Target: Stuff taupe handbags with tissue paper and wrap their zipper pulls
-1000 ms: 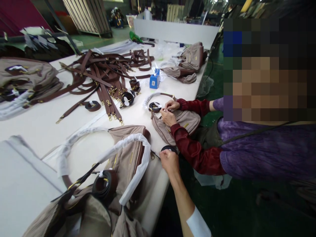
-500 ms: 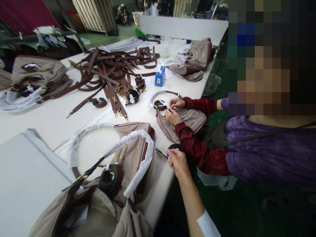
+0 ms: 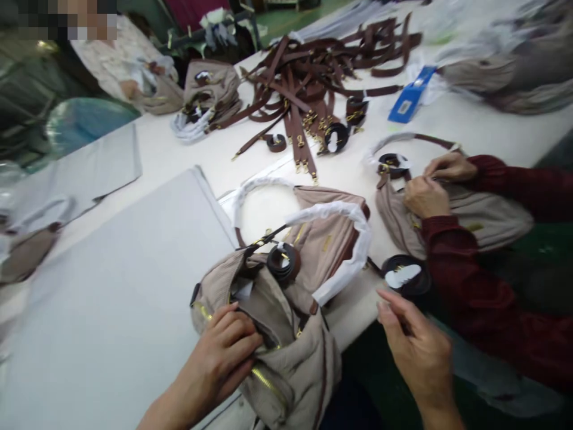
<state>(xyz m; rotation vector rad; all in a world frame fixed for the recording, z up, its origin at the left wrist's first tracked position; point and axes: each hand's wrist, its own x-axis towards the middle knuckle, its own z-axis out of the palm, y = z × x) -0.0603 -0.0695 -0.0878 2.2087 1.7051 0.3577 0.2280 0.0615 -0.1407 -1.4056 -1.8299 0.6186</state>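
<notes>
A beige handbag (image 3: 286, 340) with a gold zipper lies at the near table edge. My left hand (image 3: 221, 352) grips its open top edge, fingers curled over the fabric. A rolled dark strap (image 3: 283, 263) sits on the bag, and a white-wrapped handle (image 3: 344, 230) arches behind it. My right hand (image 3: 416, 346) hovers just off the table edge with its fingers loosely apart and nothing in them. A second rolled strap with a white label (image 3: 405, 278) lies on the table right above that hand.
A co-worker's hands in dark red sleeves (image 3: 430, 191) work on another beige bag (image 3: 483, 218) at right. A heap of brown straps (image 3: 313, 83) and a blue box (image 3: 412, 95) lie farther back. Grey sheets (image 3: 111, 286) cover the left. Another person sits far left.
The view swung left and down. My right hand let go of the rolled strap at the table edge and drew back. My left hand came into view gripping the bag.
</notes>
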